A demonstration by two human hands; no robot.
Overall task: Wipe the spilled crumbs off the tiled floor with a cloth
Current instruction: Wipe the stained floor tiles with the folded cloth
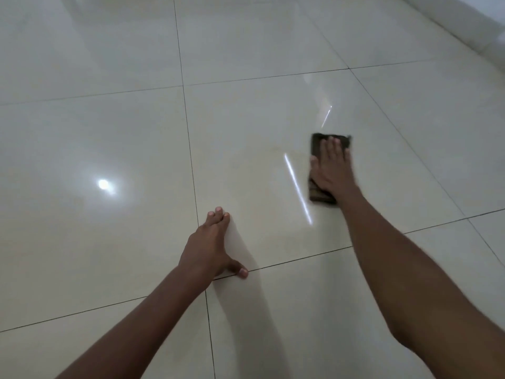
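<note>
1. The right hand (332, 166) lies flat, fingers straight, pressing a dark folded cloth (322, 195) onto the glossy tiled floor (109, 132) — slightly blurred.
2. The left hand (209, 246) braces on the floor, fingers extended, thumb splayed at a grout line.
3. Crumbs — possibly too small to see.
</note>
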